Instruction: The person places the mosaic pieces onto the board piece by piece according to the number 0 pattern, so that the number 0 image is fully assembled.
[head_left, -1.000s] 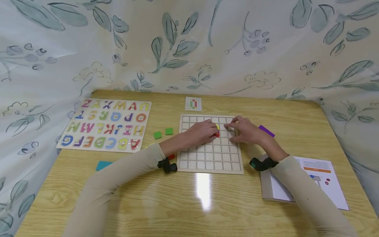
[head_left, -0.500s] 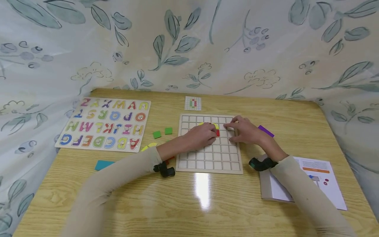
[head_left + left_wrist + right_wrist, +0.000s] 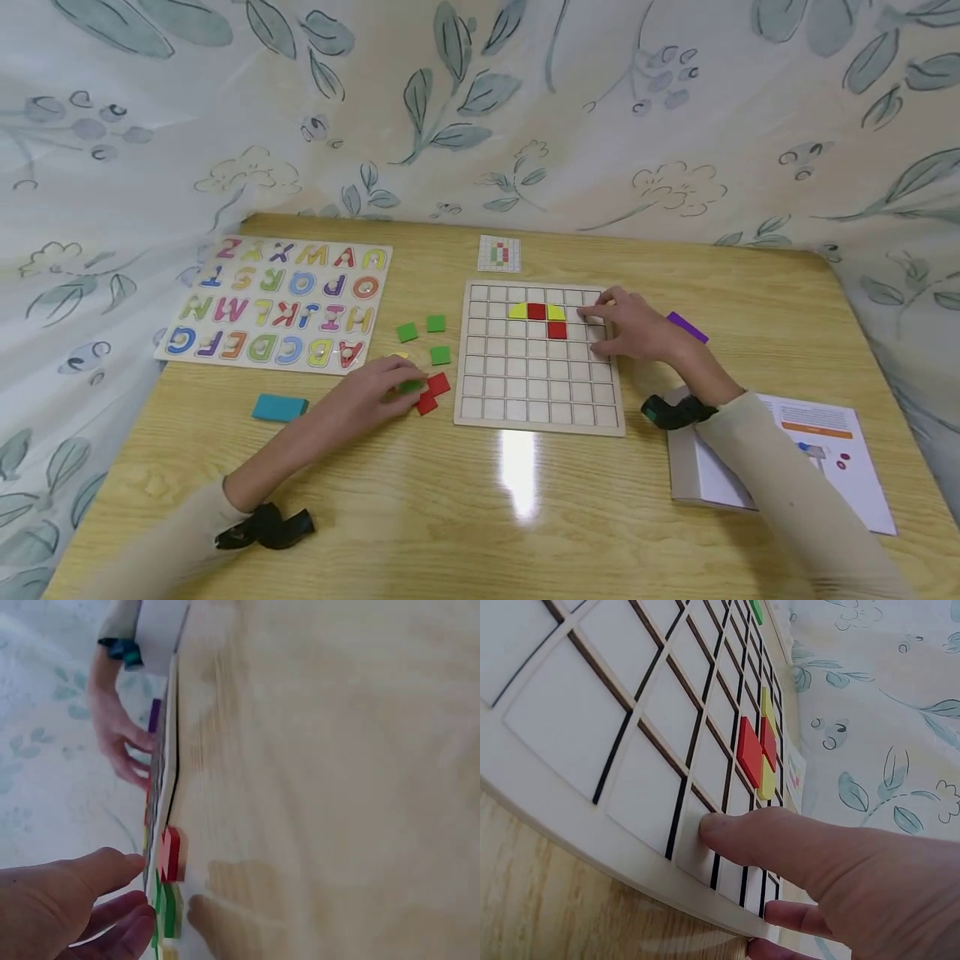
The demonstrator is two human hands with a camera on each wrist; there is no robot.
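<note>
Leaving the board [image 3: 538, 387], my left hand [image 3: 375, 392] spreads its fingers around a green tile [image 3: 410, 387] off the left edge, baring set red pieces [image 3: 557, 330] and yellow pieces [image 3: 518, 312]; my right hand [image 3: 641, 328], fingers apart, rests on the right edge

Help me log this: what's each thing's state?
Grid board: partly filled
Alphabet board: letters in place
Pattern card: face up
Green pieces: loose
Red pieces: two loose, two placed
Yellow pieces: two placed
Teal block: lying flat
Purple block: loose
Left hand: near loose pieces
Right hand: touching grid board
</note>
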